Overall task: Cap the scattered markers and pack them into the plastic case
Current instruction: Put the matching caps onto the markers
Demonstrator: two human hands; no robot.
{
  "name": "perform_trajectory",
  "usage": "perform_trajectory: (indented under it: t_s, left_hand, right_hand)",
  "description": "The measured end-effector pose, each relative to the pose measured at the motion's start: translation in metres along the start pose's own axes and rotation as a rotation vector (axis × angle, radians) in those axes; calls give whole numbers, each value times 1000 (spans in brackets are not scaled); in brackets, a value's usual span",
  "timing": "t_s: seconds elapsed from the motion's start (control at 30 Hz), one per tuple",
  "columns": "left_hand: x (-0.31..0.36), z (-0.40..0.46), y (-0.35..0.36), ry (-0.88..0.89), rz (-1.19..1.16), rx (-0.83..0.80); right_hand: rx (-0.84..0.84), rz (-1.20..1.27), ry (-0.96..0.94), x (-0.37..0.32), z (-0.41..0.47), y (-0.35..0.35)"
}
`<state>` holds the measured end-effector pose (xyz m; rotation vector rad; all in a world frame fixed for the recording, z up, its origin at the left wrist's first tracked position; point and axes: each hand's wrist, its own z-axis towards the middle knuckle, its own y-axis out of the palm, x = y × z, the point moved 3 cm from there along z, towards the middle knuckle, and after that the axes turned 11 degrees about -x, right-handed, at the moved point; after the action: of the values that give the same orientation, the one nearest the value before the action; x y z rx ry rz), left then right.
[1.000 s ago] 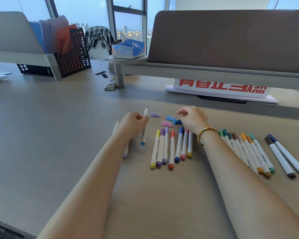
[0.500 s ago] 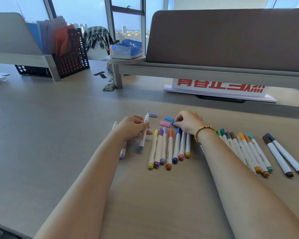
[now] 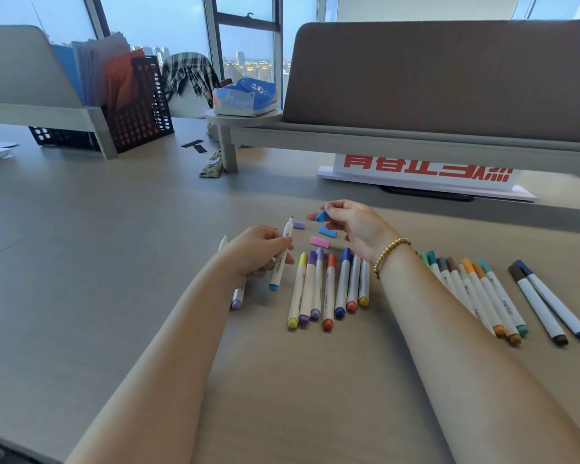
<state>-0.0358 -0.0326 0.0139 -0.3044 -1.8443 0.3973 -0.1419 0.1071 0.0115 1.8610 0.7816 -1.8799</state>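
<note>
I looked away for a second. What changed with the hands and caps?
The right hand pinched a blue cap off the table and lifted it. The left hand kept holding its uncapped marker. The marker rows and other loose caps stayed put.

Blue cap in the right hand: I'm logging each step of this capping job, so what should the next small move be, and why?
Probably bring the blue cap, pinched in the right hand, over to the bare tip of the uncapped marker and push it on. The left hand holds that marker tip-up, its blue end plug matches the cap, and only a short gap separates the two.
</note>
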Motion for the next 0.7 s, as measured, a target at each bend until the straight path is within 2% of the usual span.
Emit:
perform_trajectory:
  t_s: [0.27,0.4,0.57,0.7]
  left_hand:
    - [3,-4,7,48,94,-76]
    - [4,-3,8,37,148,-61]
    - [2,-1,7,25,150,-37]
    - [1,0,10,11,36,-79]
  right_hand:
    - [11,142,27,6,5,2]
    - [15,54,28,6,7,6]
    - [-58,-8,-5,0,1,14]
    - [-61,-149,-31,-4,1,22]
